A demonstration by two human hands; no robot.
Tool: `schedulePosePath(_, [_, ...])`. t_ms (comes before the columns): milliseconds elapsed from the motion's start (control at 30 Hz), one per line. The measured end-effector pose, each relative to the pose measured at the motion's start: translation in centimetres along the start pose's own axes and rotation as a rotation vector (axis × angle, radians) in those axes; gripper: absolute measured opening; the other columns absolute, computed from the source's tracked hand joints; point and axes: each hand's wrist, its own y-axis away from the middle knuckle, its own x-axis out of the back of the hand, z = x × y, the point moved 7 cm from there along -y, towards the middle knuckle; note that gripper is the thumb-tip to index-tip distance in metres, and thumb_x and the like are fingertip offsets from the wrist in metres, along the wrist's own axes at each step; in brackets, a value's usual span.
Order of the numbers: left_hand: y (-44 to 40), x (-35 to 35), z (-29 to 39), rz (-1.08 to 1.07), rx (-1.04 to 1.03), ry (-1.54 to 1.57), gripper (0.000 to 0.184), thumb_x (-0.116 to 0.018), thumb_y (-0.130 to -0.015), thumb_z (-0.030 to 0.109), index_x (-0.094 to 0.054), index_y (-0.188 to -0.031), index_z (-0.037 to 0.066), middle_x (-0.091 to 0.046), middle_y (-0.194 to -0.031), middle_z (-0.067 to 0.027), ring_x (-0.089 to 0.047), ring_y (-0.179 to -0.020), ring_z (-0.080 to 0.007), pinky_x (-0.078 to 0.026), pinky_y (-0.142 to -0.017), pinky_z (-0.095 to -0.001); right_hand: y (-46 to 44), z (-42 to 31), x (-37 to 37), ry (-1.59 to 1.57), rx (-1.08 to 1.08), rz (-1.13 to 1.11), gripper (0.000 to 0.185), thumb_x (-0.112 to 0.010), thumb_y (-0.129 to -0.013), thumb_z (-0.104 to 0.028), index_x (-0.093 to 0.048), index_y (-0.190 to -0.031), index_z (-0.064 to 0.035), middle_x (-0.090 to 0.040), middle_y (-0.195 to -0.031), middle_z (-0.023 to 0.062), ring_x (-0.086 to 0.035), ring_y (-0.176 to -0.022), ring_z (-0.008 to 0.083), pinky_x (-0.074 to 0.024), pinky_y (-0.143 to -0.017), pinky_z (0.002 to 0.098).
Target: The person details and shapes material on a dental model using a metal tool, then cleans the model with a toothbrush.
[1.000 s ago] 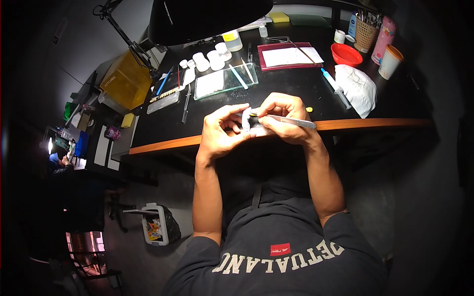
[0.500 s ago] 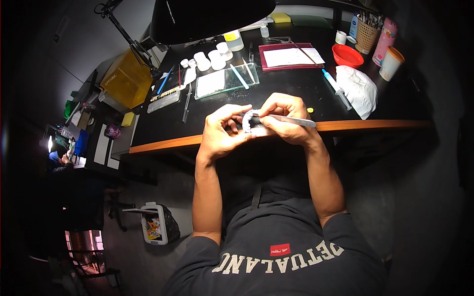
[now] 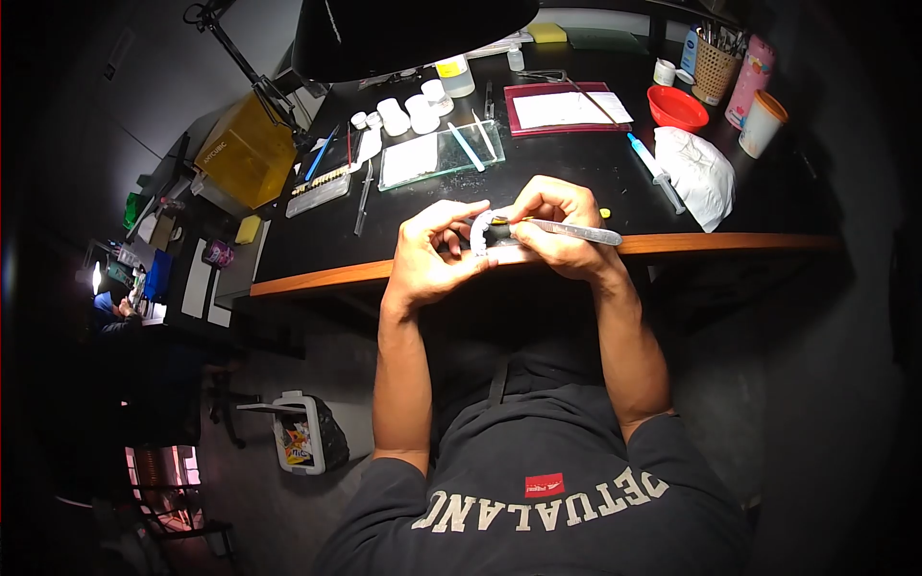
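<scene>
Above the table's front edge, my left hand (image 3: pixel 429 252) is closed on a small white dental model (image 3: pixel 479 233), thumb and fingers at its two ends. The model is curved like an arch of teeth. My right hand (image 3: pixel 558 230) pinches a slim silver metal tool (image 3: pixel 579 231), whose handle points right. The tool's front end is at the model's right side, near a small yellow bit; its tip is too small to make out. A yellow piece (image 3: pixel 604 213) lies on the table just behind my right hand.
On the black table (image 3: pixel 423 213) are a glass plate (image 3: pixel 451 163), white jars (image 3: pixel 421 115), a red bowl (image 3: pixel 676 108), a syringe (image 3: pixel 656 173), a white bag (image 3: pixel 693 178) and a cup (image 3: pixel 763 125). A lamp (image 3: pixel 403 38) hangs above. A person (image 3: pixel 115 312) sits far left.
The metal tool and my right hand have shifted slightly up and to the right. The model has turned a little in my left hand, which keeps its grip.
</scene>
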Motion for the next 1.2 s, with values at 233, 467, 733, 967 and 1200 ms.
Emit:
schedulePosePath(233, [-0.2, 0.2, -0.3, 0.022, 0.034, 0.028, 0.060, -0.093, -0.073, 0.002, -0.072, -0.130, 0.000, -0.074, -0.106, -0.0042, -0.061, -0.086, -0.0043, -0.047, -0.070, -0.0188, -0.1, 0.2, -0.4, -0.077, -0.011, 0.006, 0.007, -0.074, -0.087, 0.002, -0.070, -0.093, 0.0010, -0.071, -0.094, 0.0064, -0.071, -0.081, 0.0090, -0.0574, -0.067, 0.0250])
schedulePosePath(467, [0.1, 0.6, -0.9, 0.029, 0.041, 0.003, 0.053, -0.085, -0.080, -0.003, -0.071, -0.131, -0.002, -0.070, -0.111, -0.0083, -0.065, -0.090, -0.0086, -0.054, -0.072, -0.0209, -0.1, 0.6, -0.2, 0.007, -0.012, -0.018, 0.005, -0.074, -0.086, 0.003, -0.071, -0.090, 0.0011, -0.072, -0.096, 0.0068, -0.068, -0.075, 0.0059, -0.0532, -0.061, 0.0213])
schedulePosePath(733, [-0.1, 0.6, -0.7, 0.093, -0.054, 0.037, 0.046, -0.077, -0.084, -0.010, -0.071, -0.130, -0.005, -0.064, -0.118, -0.0115, -0.069, -0.093, -0.0148, -0.062, -0.072, -0.0243, -0.1, 0.0, -0.6, 0.052, 0.020, -0.029, 0.002, -0.074, -0.086, 0.003, -0.072, -0.088, 0.0018, -0.073, -0.097, 0.0084, -0.069, -0.077, 0.0071, -0.0544, -0.063, 0.0219])
schedulePosePath(967, [0.2, 0.9, -0.8, 0.188, -0.011, 0.153, 0.035, -0.080, -0.084, -0.007, -0.077, -0.119, -0.004, -0.072, -0.110, -0.0109, -0.073, -0.095, -0.0148, -0.062, -0.081, -0.0264, -0.1, -0.3, -0.7, 0.078, -0.022, -0.048, 0.003, -0.074, -0.086, 0.002, -0.074, -0.089, 0.0022, -0.074, -0.095, 0.0105, -0.072, -0.081, 0.0105, -0.0588, -0.070, 0.0251])
schedulePosePath(1200, [0.4, 1.1, -0.9, 0.261, -0.073, 0.175, 0.029, -0.079, -0.088, -0.006, -0.076, -0.116, -0.007, -0.076, -0.112, -0.0158, -0.076, -0.103, -0.0209, -0.062, -0.094, -0.0325, -0.1, -0.4, -0.7, 0.097, -0.002, -0.039, 0.003, -0.075, -0.087, 0.002, -0.075, -0.090, 0.0027, -0.074, -0.092, 0.0092, -0.073, -0.082, 0.0114, -0.0598, -0.073, 0.0260])
